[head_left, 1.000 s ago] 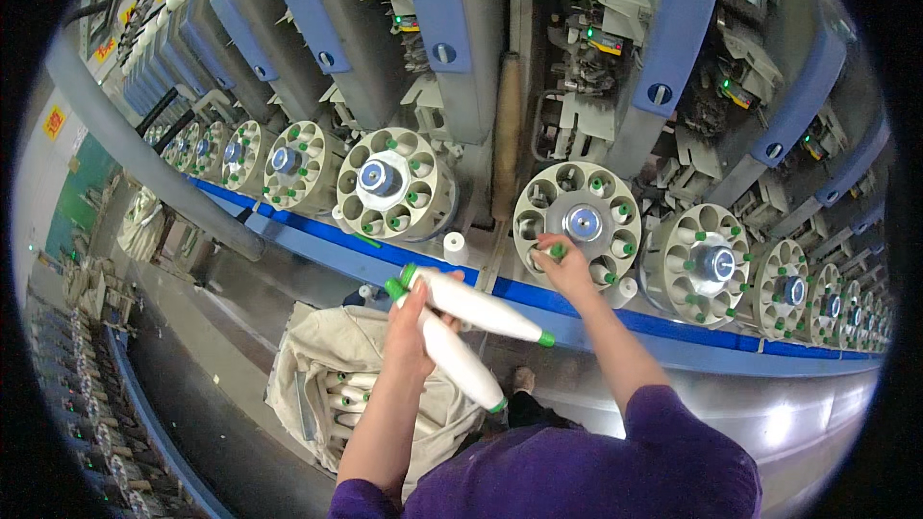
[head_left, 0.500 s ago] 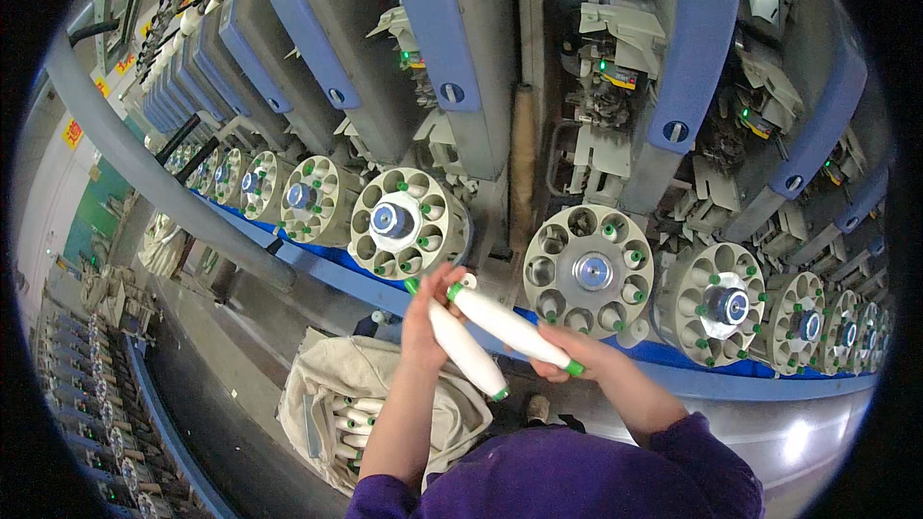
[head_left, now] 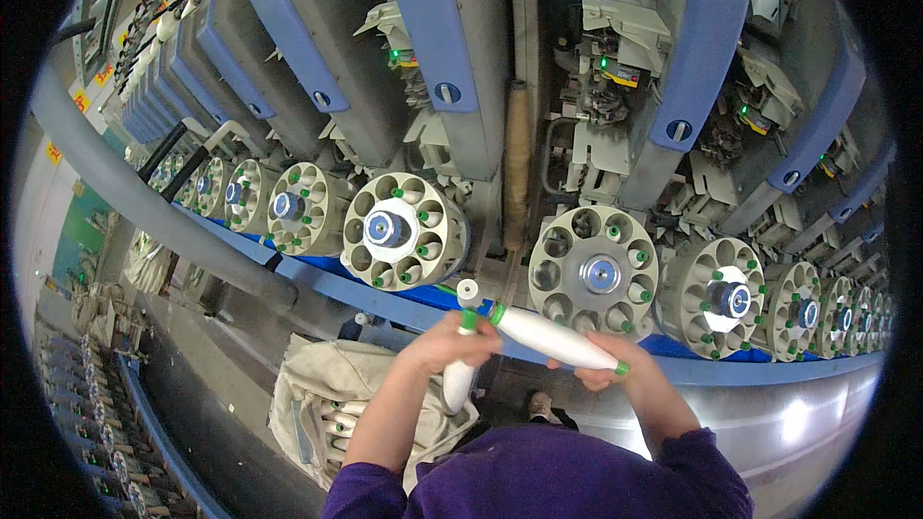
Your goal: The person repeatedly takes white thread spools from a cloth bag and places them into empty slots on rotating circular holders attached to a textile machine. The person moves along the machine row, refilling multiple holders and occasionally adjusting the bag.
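Note:
Two white yarn bobbins with green ends are in front of my body. One bobbin (head_left: 459,386) points steeply down from my left hand (head_left: 450,344), whose fingers are closed round its upper part. The other bobbin (head_left: 560,339) lies slanted across the middle, its lower right end gripped by my right hand (head_left: 613,365). The upper green end of this second bobbin is close to my left fingertips; whether they touch cannot be made out. Beyond my hands stand two round magazines, the left magazine (head_left: 359,259) and the right magazine (head_left: 577,277), with green-tipped bobbins in several pockets.
An open canvas bag (head_left: 298,375) holding more bobbins stands below left of my left forearm. Blue-fronted machine units (head_left: 707,48) rise behind a row of magazines. A thick grey pipe (head_left: 173,221) crosses at left, and a blue rail (head_left: 760,372) runs before the machines.
The bobbin in my left hand has swung from a slant to nearly upright, and my left hand has turned with it. My right hand has shifted slightly right with its bobbin.

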Demonstrator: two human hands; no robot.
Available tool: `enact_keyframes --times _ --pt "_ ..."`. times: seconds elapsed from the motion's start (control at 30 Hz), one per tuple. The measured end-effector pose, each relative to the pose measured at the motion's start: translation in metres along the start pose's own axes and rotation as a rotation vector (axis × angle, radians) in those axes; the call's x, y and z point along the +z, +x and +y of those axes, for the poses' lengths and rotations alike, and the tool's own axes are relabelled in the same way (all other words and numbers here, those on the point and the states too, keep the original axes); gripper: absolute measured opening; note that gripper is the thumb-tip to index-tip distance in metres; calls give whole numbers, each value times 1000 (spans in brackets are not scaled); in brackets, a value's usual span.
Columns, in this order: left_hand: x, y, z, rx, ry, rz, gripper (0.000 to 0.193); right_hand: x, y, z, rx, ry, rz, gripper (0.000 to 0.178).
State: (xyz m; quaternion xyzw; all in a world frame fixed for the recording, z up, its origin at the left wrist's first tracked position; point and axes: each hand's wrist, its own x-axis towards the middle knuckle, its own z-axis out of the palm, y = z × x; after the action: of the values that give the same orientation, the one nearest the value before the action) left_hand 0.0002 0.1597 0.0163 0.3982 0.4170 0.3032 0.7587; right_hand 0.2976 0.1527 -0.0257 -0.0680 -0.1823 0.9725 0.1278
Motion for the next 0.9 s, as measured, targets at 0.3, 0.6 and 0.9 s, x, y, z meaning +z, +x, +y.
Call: enact_keyframes --times 0.3,0.6,0.9 --pt "-25 -19 39 464 249 372 18 -3 5 13 -6 70 16 68" --pt "-6 4 26 731 1018 303 10 3 15 13 50 133 11 70" --pt "-89 -3 63 617 -374 983 11 39 -20 -42 -138 -759 827 42"
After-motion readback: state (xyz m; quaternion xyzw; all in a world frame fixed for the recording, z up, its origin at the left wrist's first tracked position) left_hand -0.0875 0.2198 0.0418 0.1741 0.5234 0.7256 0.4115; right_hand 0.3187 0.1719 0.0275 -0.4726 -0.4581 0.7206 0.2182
